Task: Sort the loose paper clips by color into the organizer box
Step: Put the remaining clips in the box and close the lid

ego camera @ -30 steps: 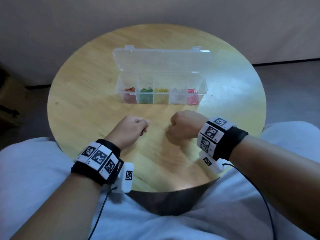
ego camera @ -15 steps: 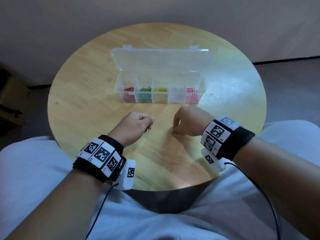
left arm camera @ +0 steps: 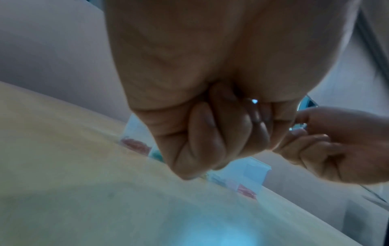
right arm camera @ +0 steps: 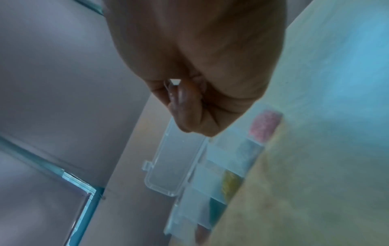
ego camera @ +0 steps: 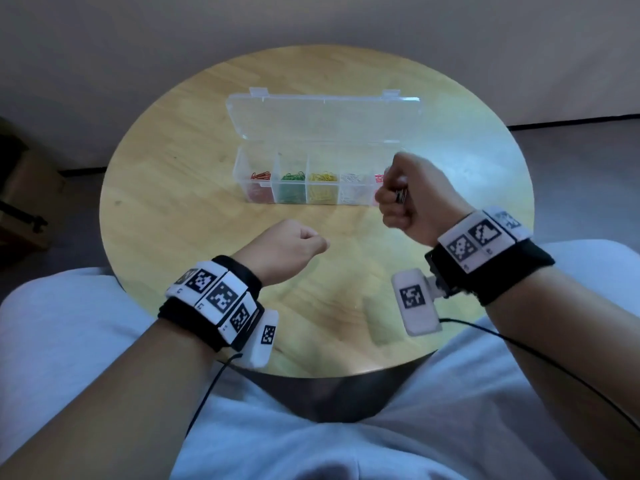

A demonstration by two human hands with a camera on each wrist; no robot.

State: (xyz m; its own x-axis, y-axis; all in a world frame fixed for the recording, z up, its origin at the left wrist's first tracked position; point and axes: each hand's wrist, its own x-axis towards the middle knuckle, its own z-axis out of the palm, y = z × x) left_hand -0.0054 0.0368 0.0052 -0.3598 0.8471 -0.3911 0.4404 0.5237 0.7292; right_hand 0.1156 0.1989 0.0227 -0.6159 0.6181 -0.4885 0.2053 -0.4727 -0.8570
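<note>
1. Your right hand (ego camera: 412,199) hangs curled above the pink end of the clear organizer box (ego camera: 325,181), which sits lid-open on the round wooden table (ego camera: 166,188). Whether its fingertips pinch a clip, the pictures do not show; a small dark glint shows at the fingers, too blurred to name.
2. Your left hand (ego camera: 284,254) is a loose fist low over the table near its front edge, nothing visible in it.
3. The paper clips (ego camera: 323,177) lie sorted in five compartments: red, green, yellow, white, pink. No loose clip is plainly visible on the table.
4. Expect clips to be very light, stiff, smooth-coated wire that tangles readily; pinch one by its rounded end with thumb and forefinger tips, and release low inside the compartment so it cannot bounce over a divider.
</note>
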